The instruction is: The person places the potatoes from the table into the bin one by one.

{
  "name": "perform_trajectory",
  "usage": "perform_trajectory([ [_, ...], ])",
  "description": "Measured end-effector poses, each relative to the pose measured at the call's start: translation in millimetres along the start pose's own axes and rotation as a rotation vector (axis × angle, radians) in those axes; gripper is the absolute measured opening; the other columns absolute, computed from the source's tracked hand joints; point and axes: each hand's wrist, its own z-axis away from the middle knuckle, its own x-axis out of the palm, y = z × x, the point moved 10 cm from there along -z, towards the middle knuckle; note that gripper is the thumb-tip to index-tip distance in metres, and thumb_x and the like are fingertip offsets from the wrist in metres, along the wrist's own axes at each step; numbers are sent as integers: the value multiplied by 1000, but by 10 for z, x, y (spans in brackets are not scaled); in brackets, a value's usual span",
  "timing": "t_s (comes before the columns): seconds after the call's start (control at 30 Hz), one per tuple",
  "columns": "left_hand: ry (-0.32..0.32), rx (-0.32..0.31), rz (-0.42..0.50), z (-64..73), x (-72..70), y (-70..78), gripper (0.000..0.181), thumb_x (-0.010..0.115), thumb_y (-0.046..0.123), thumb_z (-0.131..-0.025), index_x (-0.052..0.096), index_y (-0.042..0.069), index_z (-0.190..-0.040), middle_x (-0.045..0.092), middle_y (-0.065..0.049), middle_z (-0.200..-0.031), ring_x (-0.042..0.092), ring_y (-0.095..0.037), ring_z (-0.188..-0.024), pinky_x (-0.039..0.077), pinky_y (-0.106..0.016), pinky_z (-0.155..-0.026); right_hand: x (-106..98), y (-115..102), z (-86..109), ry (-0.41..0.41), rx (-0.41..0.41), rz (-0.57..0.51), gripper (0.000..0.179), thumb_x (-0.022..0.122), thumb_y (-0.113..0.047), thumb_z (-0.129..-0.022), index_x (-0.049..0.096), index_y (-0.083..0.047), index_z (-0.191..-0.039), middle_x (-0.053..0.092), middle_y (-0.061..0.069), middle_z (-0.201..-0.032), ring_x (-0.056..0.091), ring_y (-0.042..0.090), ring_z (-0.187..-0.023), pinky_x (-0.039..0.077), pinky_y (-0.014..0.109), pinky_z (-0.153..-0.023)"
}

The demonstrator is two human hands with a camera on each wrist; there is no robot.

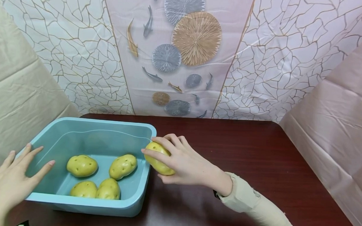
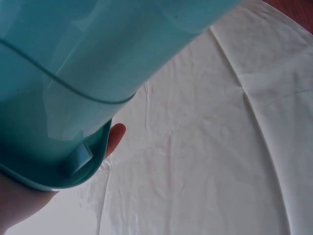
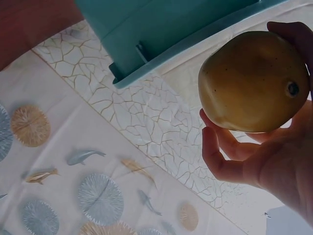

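Observation:
Fingers and thumb of my right hand [image 1: 186, 163] grip a yellow potato [image 1: 156, 160] beside the right rim of a light blue plastic basin [image 1: 106, 120]. The right wrist view shows the same potato [image 3: 249, 81] held up, the basin's outer wall behind it. Inside the basin lie several more potatoes: one at the left [image 1: 82, 165], one at the right [image 1: 123, 166], and a pair by the front wall, partly hidden by the rim. My left hand [image 1: 14, 178] rests over the basin's left rim with its fingers spread; in the left wrist view the basin wall [image 2: 98, 63] covers most of it.
A dark red-brown table [image 1: 242, 155] carries the basin on its left half. Patterned cloth [image 1: 182, 83] with fish and round motifs hangs behind the table. Plain pale cloth [image 1: 333, 131] slopes down along the right side, and similar cloth [image 1: 20, 80] on the left.

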Motion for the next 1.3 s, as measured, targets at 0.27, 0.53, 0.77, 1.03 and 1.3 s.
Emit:
perform_trajectory([
  [0.27, 4, 7, 4, -15, 24, -20, 77, 38, 57, -87, 20, 4, -140, 3, -25, -146, -8, -52, -130, 5, -71, -92, -4, -27, -53, 3, -16, -9, 65, 67, -35, -70, 43, -27, -130, 42, 3, -129, 40, 17, -107, 34, 29, -72],
  [0.53, 5, 4, 8, 5, -13, 19, 78, 39, 57, -87, 22, 2, -139, 5, -27, -146, -7, -53, -130, 5, -71, -93, 41, -69, -115, -13, -31, -9, 63, 66, -38, -72, 44, -27, -130, 42, 4, -129, 40, 17, -107, 34, 30, -73],
  [0.77, 7, 10, 9, 9, -19, 23, 77, 39, 56, -87, 22, 2, -139, 5, -26, -146, -6, -52, -130, 6, -71, -93, 60, -130, -156, -13, -49, 0, 61, 64, -40, -73, 44, -27, -129, 42, 2, -129, 40, 18, -107, 33, 29, -72],
  [1.03, 14, 13, 8, 7, -9, 8, 76, 39, 56, -87, 23, 2, -139, 5, -27, -145, -6, -53, -130, 7, -71, -92, 59, -193, -208, -6, -64, 2, 59, 61, -45, -76, 43, -27, -129, 42, 3, -130, 40, 18, -105, 32, 28, -70],
  [1.3, 19, 12, 9, 4, -5, 3, 76, 39, 56, -87, 23, 2, -139, 6, -28, -145, -6, -53, -130, 6, -71, -92, 66, -241, -295, -16, -74, -6, 59, 60, -46, -77, 43, -27, -130, 42, 3, -130, 41, 17, -105, 32, 28, -70],
])
